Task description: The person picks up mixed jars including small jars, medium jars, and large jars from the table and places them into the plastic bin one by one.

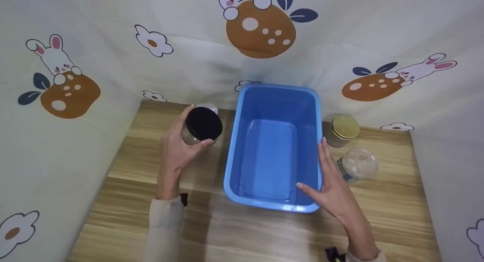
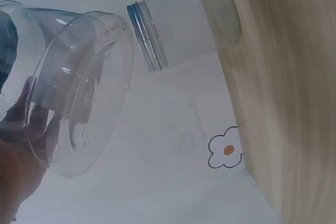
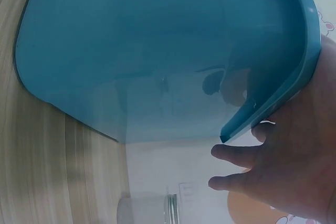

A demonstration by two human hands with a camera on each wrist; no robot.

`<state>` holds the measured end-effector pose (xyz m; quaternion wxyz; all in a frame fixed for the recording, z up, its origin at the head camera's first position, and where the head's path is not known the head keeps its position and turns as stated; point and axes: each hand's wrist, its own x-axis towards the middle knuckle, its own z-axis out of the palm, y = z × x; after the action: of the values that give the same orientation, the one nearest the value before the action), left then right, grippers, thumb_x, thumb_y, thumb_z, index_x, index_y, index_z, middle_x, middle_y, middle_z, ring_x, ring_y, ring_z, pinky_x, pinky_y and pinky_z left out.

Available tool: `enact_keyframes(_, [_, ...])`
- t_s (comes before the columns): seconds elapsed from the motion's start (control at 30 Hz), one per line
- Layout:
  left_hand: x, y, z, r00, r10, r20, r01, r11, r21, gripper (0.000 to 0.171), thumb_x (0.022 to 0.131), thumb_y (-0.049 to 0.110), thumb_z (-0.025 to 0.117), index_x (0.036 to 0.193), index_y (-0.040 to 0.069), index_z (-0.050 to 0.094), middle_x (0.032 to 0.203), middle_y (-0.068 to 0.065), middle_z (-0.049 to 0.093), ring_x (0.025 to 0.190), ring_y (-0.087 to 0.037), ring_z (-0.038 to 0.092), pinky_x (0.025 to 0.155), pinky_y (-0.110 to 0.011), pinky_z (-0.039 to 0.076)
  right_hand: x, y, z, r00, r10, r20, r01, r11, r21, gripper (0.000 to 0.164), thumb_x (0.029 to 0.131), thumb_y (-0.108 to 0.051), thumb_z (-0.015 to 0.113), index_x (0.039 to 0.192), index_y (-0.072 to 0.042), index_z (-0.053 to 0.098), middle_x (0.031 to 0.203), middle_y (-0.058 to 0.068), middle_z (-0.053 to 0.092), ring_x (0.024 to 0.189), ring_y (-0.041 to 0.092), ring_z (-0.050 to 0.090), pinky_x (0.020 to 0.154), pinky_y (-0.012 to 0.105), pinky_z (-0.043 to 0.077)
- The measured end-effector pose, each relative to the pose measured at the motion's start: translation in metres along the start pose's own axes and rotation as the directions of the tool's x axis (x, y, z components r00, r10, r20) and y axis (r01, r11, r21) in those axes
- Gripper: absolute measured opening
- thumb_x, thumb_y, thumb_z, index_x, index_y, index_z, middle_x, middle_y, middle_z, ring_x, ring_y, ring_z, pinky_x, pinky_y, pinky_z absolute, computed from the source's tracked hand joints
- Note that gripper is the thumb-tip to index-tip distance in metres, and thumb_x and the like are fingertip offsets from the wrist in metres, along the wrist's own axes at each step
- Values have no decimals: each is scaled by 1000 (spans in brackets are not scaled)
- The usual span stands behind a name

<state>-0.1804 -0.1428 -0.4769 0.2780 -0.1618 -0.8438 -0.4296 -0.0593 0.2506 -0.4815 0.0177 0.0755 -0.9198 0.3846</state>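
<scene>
Left of the hands: fingers and thumb curled around a clear cylindrical plastic jar with a black top (image 1: 204, 124), raised off the wood-grain counter (image 1: 242, 231), left of the tub; left hand (image 1: 176, 146). Right hand (image 1: 334, 188) pinches the right rim of an open rectangular blue plastic tub (image 1: 268, 163), thumb inside, fingers outside. A clear jar with a silver lid (image 2: 181, 27) stands behind the held jar. Right of the tub: a gold-lidded cylindrical jar (image 1: 345, 126) and a clear round-topped plastic jar (image 1: 359, 163).

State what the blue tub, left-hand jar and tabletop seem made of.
Blue tub: probably plastic, smooth and slightly glossy, with a rounded moulded rim.
Jar body: plastic or glass, shiny, transparent, catching bright glints.
Tabletop: wood or laminate, satin, with streaky grain.
</scene>
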Motion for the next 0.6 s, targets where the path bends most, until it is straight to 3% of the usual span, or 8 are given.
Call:
enact_keyframes(0.27, [9, 8, 2, 1000, 22, 8, -23, 999, 48, 95, 70, 82, 63, 142, 20, 56, 129, -6, 66, 112, -28, 66, 85, -50, 53, -3, 1, -2, 996, 76, 42, -77, 996, 35, 111, 82, -47, 78, 161, -27, 2, 167, 7, 1, 149, 39, 11, 111, 68, 19])
enact_keyframes(0.4, [14, 12, 2, 999, 32, 8, -32, 997, 63, 94, 70, 84, 61, 141, 22, 57, 128, -3, 67, 111, -26, 66, 85, -49, 54, -3, 1, -2, 995, 79, 55, -83, 994, 76, 113, 82, -45, 80, 161, -27, 1, 166, 11, 9, 150, 36, 13, 114, 63, 18])
enact_keyframes(0.6, [25, 19, 2, 997, 69, 35, -72, 993, 96, 96, 70, 87, 57, 141, 22, 58, 127, -5, 67, 111, -28, 66, 87, -48, 54, -3, 0, 0, 992, 100, 75, -108, 987, 118, 114, 81, -44, 81, 160, -32, -1, 166, 11, 9, 149, 38, 13, 113, 65, 17])
